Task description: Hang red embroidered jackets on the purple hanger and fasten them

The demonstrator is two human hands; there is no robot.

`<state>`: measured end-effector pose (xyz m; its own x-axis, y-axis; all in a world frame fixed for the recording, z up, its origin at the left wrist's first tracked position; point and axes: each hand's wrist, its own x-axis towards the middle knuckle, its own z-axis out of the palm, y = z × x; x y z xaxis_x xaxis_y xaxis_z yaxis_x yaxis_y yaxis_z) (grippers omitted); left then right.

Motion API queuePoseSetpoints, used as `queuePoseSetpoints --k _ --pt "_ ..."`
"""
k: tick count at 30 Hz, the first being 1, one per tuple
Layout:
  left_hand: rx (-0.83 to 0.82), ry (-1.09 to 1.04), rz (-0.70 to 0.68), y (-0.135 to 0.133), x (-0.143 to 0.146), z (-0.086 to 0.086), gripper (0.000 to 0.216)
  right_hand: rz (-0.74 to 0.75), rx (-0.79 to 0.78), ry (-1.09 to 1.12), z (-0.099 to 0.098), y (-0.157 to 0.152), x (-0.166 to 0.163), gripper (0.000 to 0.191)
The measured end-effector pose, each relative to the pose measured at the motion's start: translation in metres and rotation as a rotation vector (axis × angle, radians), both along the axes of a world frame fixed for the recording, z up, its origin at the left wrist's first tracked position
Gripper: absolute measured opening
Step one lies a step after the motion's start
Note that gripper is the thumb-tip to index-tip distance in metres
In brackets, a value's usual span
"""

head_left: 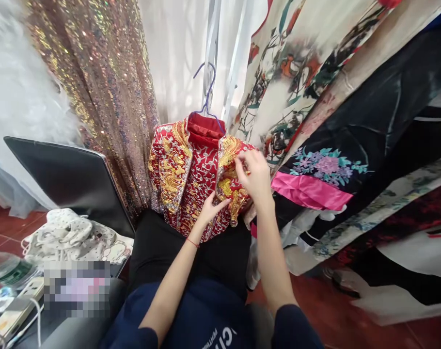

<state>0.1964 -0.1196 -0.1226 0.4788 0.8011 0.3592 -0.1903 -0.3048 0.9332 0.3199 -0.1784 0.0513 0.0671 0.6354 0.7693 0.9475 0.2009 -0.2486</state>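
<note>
A red jacket (202, 182) with gold and silver embroidery hangs in front of my lap on a thin purple wire hanger (209, 92). Its front is parted, and the same patterned red cloth shows between the two front panels. My left hand (209, 212) is at the lower edge of the right-hand panel, thumb on the front, the other fingers partly hidden at the edge, gripping the cloth. Higher up on that panel, my right hand (255, 174) is closed in a pinch close to the gold embroidery. Whatever lies between those fingertips is too small to make out.
Hanging garments, one a black piece with a pink band (311, 190), crowd the right side. A sequined cloth (107, 87) hangs at the left. Beside my leg are a black panel (68, 179), a crumpled dotted cloth (71, 237), a plastic bottle (13, 269) and a power strip (19, 308).
</note>
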Motion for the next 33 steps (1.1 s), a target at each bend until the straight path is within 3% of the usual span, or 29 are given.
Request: queuePoseSetpoints --k 2,4,8,14,18,21,24,27,29,33 --pt "-0.002 0.033 -0.101 -0.002 0.006 0.002 0.051 -0.146 0.017 -0.068 0.016 0.015 0.016 0.035" --pt "0.083 0.037 -0.118 -0.008 0.009 0.0 0.048 -0.19 -0.032 -0.115 0.019 0.039 0.029 0.051" --pt "0.185 -0.057 0.006 -0.023 0.011 -0.004 0.034 -0.235 -0.117 -0.108 -0.002 0.085 0.037 0.052" --pt "0.011 -0.146 0.047 -0.025 0.004 -0.003 0.039 -0.354 -0.105 -0.047 -0.021 0.11 0.032 0.056" --pt "0.089 -0.11 0.255 -0.023 -0.019 0.004 0.045 -0.391 -0.074 -0.086 -0.026 0.119 0.031 0.057" --pt "0.257 -0.034 0.35 -0.023 -0.043 0.025 0.041 -0.432 -0.039 -0.112 -0.032 0.126 0.027 0.058" --pt "0.425 0.108 0.254 -0.027 -0.063 0.051 0.034 -0.475 -0.036 -0.127 -0.036 0.132 0.022 0.058" --pt "0.389 0.192 0.142 -0.025 -0.075 0.062 0.028 -0.489 -0.028 -0.131 -0.039 0.134 0.02 0.059" --pt "0.291 0.261 0.035 -0.019 -0.078 0.053 0.026 -0.479 -0.012 -0.134 -0.04 0.134 0.021 0.059" --pt "0.205 0.499 -0.181 -0.002 -0.075 0.009 0.044 -0.46 0.015 -0.136 -0.041 0.134 0.025 0.057"
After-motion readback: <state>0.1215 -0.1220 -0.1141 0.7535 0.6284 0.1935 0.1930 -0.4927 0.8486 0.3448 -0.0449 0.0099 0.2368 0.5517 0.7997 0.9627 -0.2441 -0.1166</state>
